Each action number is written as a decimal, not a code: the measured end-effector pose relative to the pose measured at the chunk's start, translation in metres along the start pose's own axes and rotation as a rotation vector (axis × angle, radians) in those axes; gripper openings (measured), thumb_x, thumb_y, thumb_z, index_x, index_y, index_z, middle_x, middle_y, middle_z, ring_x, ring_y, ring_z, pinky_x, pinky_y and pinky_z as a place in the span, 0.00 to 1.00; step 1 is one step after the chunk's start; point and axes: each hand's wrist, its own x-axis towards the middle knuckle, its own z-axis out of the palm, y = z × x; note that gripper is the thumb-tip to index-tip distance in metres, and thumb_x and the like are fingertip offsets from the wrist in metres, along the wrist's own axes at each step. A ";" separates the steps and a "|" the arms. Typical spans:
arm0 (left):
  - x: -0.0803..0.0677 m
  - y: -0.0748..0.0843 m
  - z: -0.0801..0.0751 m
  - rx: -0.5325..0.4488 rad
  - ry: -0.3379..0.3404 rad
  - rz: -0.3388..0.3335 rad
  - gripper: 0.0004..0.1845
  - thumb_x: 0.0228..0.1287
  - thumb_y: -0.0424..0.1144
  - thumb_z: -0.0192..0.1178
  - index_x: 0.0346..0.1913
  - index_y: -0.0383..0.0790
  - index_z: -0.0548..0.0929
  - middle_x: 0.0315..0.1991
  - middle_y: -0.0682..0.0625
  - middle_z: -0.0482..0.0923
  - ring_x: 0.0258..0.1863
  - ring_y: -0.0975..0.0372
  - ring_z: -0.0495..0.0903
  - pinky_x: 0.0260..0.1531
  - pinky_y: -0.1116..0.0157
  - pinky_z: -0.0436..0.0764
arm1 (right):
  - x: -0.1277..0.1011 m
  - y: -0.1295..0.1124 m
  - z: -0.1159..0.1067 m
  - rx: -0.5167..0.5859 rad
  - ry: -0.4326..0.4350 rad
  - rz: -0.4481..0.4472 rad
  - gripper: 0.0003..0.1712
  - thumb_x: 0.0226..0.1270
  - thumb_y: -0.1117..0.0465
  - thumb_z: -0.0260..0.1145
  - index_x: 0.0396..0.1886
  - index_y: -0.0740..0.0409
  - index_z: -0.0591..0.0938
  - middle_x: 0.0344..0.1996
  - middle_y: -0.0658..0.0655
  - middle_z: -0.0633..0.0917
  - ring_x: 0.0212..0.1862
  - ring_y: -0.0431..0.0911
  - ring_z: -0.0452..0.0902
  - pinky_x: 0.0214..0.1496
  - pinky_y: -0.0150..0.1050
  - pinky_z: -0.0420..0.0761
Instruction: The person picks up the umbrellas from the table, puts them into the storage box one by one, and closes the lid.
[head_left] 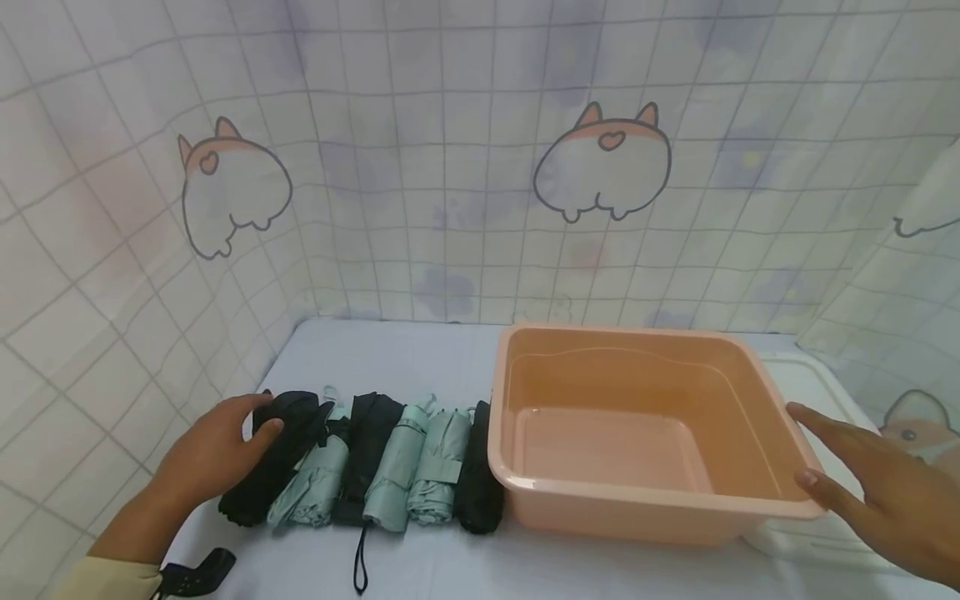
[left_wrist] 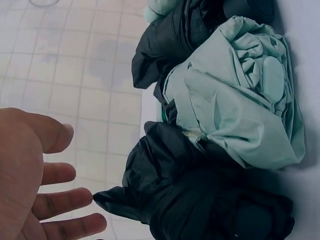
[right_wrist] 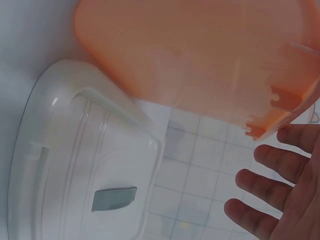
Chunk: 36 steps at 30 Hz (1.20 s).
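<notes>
1. Clockwise from the table's middle, 12 at the back: six folded umbrellas at 9 o'clock, side by side; peach basin at 3, beside the row's end.
2. Umbrella axes: leftmost black umbrella and its pale green neighbour slant from 1 o'clock to 7; rightmost black umbrella lies nearly 12 to 6. Loop strap hangs toward 6.
3. Basin: long axis 9 to 3, mouth upward. Smooth moulded plastic, rounded corners, rolled rim.
4. Umbrella cloth: thin, creased, gathered into rough cylinders; black and pale green.
5. White plastic item: glossy, ribbed, rounded corner, grey clasp; at 3 o'clock, partly hidden by basin.
6. Left hand: at 9, by the leftmost black umbrella; fingers extended, slightly parted. Fingertip contact cannot be told.
7. Right hand: at 3, by the basin's outer rim; fingers straight and spread, contact uncertain.
8. Edges: patterned curtain borders the table at 12; white tabletop shows between curtain and umbrellas, and along 6.
</notes>
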 end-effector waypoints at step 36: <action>0.022 -0.025 0.012 -0.026 -0.214 -0.163 0.44 0.69 0.55 0.62 0.67 0.17 0.63 0.57 0.18 0.72 0.54 0.28 0.75 0.47 0.34 0.78 | -0.002 -0.005 0.002 0.013 -0.112 0.098 0.49 0.78 0.43 0.59 0.84 0.51 0.45 0.67 0.82 0.66 0.59 0.85 0.64 0.37 0.79 0.74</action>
